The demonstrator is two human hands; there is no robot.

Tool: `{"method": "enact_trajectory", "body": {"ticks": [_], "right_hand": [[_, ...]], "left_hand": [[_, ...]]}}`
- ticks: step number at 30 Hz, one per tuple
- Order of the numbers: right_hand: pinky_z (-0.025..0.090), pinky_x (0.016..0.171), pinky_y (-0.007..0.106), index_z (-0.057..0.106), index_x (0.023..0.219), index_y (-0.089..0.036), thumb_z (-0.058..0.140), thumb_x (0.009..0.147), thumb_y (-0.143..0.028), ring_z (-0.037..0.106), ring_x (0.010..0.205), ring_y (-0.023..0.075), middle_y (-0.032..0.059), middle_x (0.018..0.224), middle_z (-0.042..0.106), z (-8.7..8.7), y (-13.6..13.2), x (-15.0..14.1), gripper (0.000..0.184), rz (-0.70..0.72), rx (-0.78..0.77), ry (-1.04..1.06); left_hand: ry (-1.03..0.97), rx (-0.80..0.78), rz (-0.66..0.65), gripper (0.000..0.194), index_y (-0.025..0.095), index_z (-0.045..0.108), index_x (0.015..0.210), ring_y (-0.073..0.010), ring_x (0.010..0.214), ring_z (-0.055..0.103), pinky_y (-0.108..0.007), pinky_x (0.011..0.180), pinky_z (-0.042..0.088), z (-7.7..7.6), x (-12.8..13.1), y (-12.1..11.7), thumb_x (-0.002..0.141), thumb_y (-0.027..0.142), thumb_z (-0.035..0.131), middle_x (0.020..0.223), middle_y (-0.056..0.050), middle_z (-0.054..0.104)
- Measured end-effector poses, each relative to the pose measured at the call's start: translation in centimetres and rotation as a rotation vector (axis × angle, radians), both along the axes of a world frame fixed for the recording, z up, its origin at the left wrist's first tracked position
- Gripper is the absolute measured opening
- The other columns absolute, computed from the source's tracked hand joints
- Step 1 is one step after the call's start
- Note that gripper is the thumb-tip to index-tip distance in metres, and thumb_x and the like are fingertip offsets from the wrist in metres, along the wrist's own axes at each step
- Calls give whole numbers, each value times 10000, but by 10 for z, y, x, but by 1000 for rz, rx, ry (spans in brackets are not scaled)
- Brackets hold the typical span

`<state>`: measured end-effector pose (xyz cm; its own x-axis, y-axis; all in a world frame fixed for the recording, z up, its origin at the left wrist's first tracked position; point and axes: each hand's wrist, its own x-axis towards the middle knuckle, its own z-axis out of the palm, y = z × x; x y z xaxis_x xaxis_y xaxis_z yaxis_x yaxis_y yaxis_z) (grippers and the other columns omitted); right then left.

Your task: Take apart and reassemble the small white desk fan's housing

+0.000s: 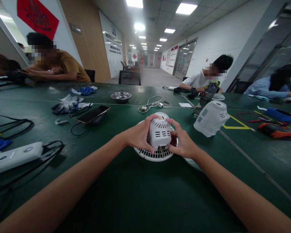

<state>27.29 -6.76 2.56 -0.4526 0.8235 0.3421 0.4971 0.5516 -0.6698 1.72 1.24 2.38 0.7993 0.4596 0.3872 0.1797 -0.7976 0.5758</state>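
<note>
Between my two hands is a white plastic motor housing with vent slots, set over a round white fan grille that lies flat on the table. My left hand grips the housing's left side, thumb low and fingers near the top. On the other side my right hand holds it with the index finger at the upper edge and the thumb lower down. Metal parts show below the housing's lower edge. Further right a larger white plastic cover stands tilted on the green table.
A metal bowl and a coiled white cable lie beyond the grille. To the left are a phone, gloves and a white power strip. An orange meter lies at right. Other people sit around the table.
</note>
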Motion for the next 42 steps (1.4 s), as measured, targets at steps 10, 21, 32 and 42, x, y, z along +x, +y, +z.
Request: {"method": "enact_trajectory", "body": {"ticks": [10,21,32,42], "right_hand": [[586,663,408,166,1550,-312,683,745,-259,682,692,217,45,1007,731,3,0,1,958,9,2,-27],[496,992,629,168,1582,-334,804,727,-497,572,1231,416,146,1542,432,-11,9,4,1078,-193,319,-105],[511,992,626,168,1595,-343,773,769,-402,583,1232,402,128,1530,461,-15,18,19,1026,-255,126,-29],[545,896,619,304,1561,-317,889,645,-433,689,912,330,76,1063,716,-5,10,12,1093,-344,-12,184]], "left_hand": [[-21,112,55,1271,319,104,1496,-476,1360,420,-629,1127,372,-5,2,-1,530,494,911,1539,-190,322],[39,257,315,1057,268,220,1538,-404,1164,564,-608,975,470,-6,15,-11,703,549,804,1371,-178,468],[-162,-3,617,519,170,581,1338,-274,1129,606,-443,1011,455,-40,-28,29,990,499,383,1214,-116,655],[-268,-343,526,547,162,707,1183,-262,1037,688,-389,943,493,-47,-32,32,1002,543,359,1123,-92,752]]}}
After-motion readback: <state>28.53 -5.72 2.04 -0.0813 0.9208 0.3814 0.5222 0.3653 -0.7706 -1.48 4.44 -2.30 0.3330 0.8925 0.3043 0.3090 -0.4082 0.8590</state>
